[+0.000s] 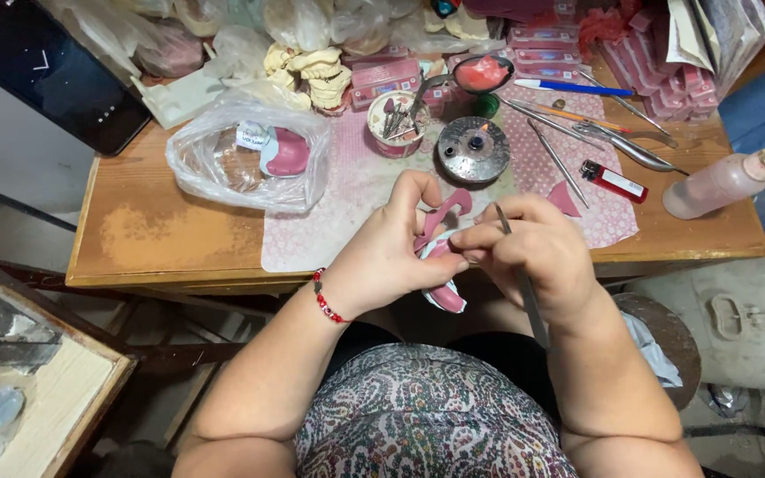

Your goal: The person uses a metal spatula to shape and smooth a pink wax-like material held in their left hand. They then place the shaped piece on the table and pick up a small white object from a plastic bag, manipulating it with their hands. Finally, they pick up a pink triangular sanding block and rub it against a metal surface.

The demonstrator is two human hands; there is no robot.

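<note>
My left hand (391, 248) grips a white dental cast with pink wax (443, 257) just in front of the wooden table's edge (179, 276); a strip of pink wax curls up between its fingers. My right hand (537, 252) holds a thin metal wax tool (524, 292), its tip hidden at the cast and its handle running down past my wrist. Both hands touch over the cast. A small round metal burner (474, 149) with a lit flame stands on the table just beyond them.
A clear plastic bag (250, 155) with a pink-waxed cast lies at the left. Metal instruments (617, 142), a red lighter (614, 181), a blue pen (573, 88), a bottle (723, 181), pink wax boxes (657, 80) and plaster casts (316, 71) crowd the back and right.
</note>
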